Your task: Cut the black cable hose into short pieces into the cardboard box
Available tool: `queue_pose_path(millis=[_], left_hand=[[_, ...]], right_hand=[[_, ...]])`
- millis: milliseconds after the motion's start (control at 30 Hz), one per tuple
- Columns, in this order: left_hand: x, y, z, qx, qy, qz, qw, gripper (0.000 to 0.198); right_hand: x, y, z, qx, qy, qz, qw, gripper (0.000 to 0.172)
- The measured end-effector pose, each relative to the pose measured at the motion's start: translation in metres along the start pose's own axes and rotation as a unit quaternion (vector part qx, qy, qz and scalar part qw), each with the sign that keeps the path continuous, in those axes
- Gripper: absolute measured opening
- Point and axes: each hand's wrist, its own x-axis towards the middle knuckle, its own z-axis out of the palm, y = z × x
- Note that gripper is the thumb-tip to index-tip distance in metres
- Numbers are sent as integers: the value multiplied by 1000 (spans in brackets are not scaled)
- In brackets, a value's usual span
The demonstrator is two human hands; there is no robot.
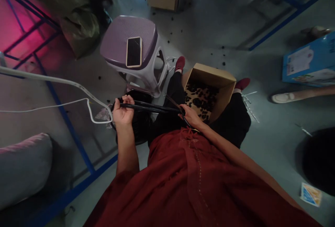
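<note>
Long black cable lying crosswise, curled in the left hand, pinched by the right hand nearer the cardboard box.

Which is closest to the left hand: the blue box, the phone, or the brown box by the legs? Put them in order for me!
Starting from the left hand:
1. Phone: straight ahead of the hand, lying on the stool.
2. Brown box: to the hand's right, between the legs.
3. Blue box: far off to the right, on the floor.
</note>
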Motion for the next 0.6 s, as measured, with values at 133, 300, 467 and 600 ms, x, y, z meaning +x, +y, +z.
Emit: queue_pose_path(millis=[133, 300, 467, 600], left_hand=[[-13, -40, 0, 108, -64, -39, 991, 32], [-23, -112, -6, 229, -93, -98, 964, 16], [-31, -98, 3, 244, -134, -71, 958, 9], [-33, -34, 16, 169, -117, 12, 979, 17]], right_hand=[[-6, -9, -15, 37, 36, 58, 997, 44], [-8, -19, -43, 89, 99, 97, 986, 44], [-17, -4, -81, 66, 143, 118, 980, 45], [-36, 26, -107, 23, 195, 174, 965, 48]])
